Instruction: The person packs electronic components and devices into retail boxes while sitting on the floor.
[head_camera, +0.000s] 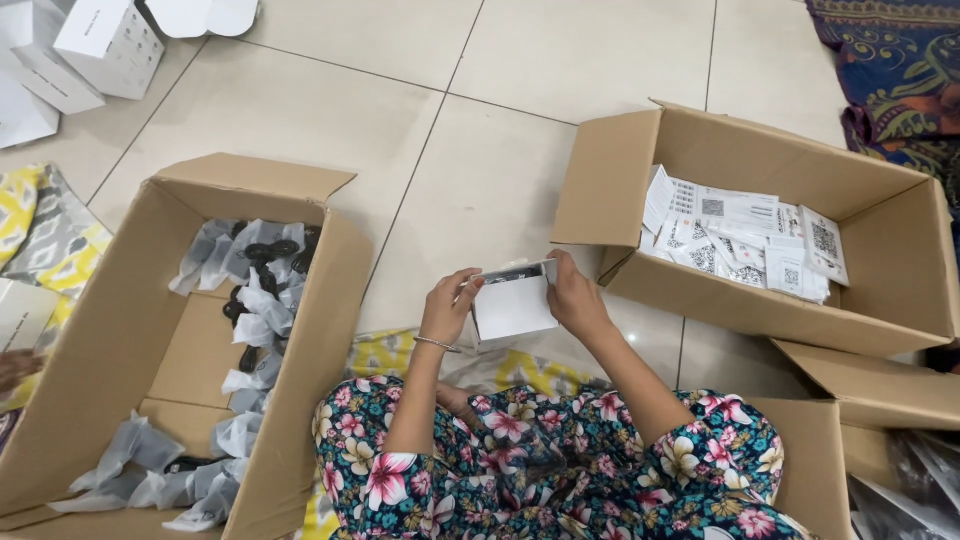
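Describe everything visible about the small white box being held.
The white box is small, looks like cardboard, with plain faces. Its top is open, with something dark showing inside. It is held above the lap, tilted, between the left hand and right hand, fingers at its upper edge and sides.

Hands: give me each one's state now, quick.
Left hand: closed on the small white box.
Right hand: closed on the same box.

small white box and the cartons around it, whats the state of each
small white box: top open, something dark inside, held off the floor
left hand: gripping the box's left side
right hand: gripping its right side
left carton: flaps open, part filled with bagged dark parts
right carton: flaps open, holds white leaflets
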